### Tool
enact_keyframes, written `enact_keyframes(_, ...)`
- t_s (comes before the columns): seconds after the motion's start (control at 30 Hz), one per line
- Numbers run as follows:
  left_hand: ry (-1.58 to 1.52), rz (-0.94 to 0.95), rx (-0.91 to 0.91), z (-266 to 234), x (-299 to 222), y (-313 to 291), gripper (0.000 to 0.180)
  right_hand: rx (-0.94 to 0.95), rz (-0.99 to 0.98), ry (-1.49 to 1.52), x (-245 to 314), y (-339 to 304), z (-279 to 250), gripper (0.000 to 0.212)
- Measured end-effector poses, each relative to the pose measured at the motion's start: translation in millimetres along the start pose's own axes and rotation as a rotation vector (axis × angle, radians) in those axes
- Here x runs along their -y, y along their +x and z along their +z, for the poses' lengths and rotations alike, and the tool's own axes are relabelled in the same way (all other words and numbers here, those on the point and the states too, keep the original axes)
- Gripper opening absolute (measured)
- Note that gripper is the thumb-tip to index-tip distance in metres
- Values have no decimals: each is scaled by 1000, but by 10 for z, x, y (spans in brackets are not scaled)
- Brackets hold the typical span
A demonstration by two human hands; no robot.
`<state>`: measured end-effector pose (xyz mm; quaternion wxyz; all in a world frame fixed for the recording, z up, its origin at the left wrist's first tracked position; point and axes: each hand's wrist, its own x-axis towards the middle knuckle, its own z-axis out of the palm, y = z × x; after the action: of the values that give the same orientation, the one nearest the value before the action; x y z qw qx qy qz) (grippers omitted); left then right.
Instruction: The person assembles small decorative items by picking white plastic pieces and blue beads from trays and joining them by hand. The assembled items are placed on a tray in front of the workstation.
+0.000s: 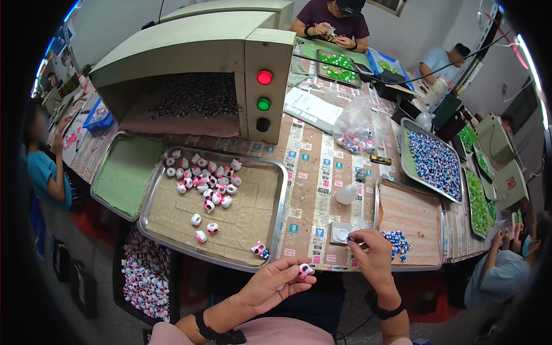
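My left hand (269, 286) is closed around a small white plastic toy head with pink and black markings (305, 269). Another white bit shows partly between its fingers. To the right, my right hand (374, 254) pinches a tiny blue piece (349, 238) at the edge of a small white dish (339, 233). Similar blue, white and red pieces (397, 244) lie heaped beside that hand on a paper-lined tray (409, 214). On the lined metal tray (241, 190) at the left are several white-and-pink heads (210, 178), and one head with blue parts (260, 249) sits in its near right corner.
A beige conveyor machine (267, 52) with lights stands behind the left tray. A squeeze bottle (347, 194), a plastic bag of parts (359, 126) and a tray of blue pieces (432, 161) are farther back. A crate of heads (144, 276) sits below. Other people work around the table.
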<state>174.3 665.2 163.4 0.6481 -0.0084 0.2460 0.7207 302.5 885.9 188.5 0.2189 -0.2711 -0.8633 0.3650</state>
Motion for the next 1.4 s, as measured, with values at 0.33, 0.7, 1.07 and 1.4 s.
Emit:
enact_keyframes(0.33,63,63,25,-16,66,-39,35,22,-181,-241,-74,118,111,13)
enact_keyframes(0.7,108,42,-62,102,92,13,31,79,-55,-28,254,-43,-23,16)
enact_keyframes(1.07,155,44,-68,41,162,67,33,270,126,557,430,-392,54,20)
enact_keyframes(1.4,271,87,-72,39,180,68,35,296,47,443,486,-387,34,19)
